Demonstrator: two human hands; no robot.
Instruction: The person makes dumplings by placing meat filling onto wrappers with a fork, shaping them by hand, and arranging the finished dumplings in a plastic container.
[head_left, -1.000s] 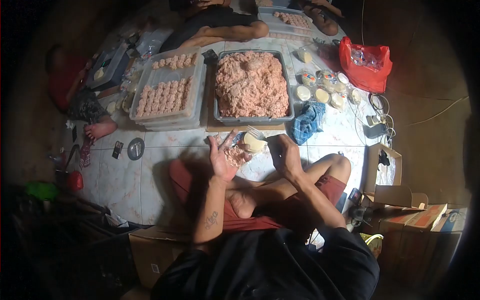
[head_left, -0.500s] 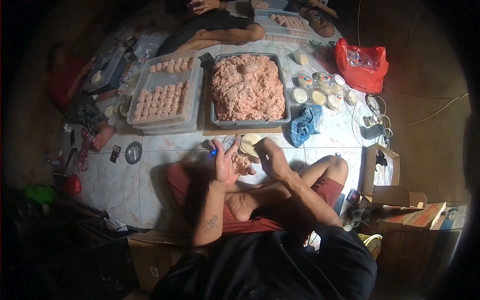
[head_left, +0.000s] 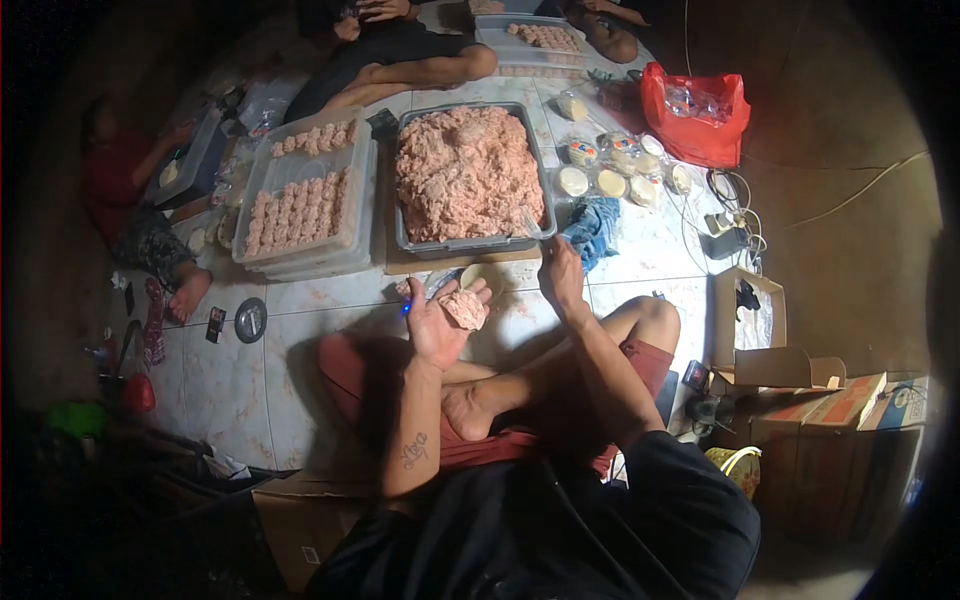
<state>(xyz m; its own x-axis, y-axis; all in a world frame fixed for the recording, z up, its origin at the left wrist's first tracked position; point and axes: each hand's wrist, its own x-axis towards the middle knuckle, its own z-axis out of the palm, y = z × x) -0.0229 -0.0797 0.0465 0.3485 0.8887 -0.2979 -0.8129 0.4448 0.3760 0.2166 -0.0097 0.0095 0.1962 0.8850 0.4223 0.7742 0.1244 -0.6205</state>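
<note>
The grey tub (head_left: pixel 474 244) is the landmark, heaped with a mound of pink mixture (head_left: pixel 465 175). To its left, a clear box (head_left: pixel 310 165) holds rows of small pink pieces (head_left: pixel 300 215). The red bag (head_left: pixel 715 125) lies beyond its right side, and the blue cloth (head_left: pixel 593 228) is bunched just beside its near right corner.

The main change is at that corner: the right hand (head_left: pixel 563 270) has moved away from the left hand (head_left: pixel 440 325) and up to the tub, so the two are now apart and mixture is within the fork's reach. The left hand is in front of the tub, palm up, its fingers spread under a clump (head_left: pixel 463 310) rather than closed round it. The clump looks soft, rough and rounded, pale pink like the mound; whether a thin sheet lies beneath it is unclear. Pale round discs (head_left: pixel 480 274) lie between that hand and the tub.

Smallest is the fork (head_left: pixel 530 222), its handle pinched in the right fingers, its tines over the mixture at the tub's near right corner; contact is hard to confirm.
</note>
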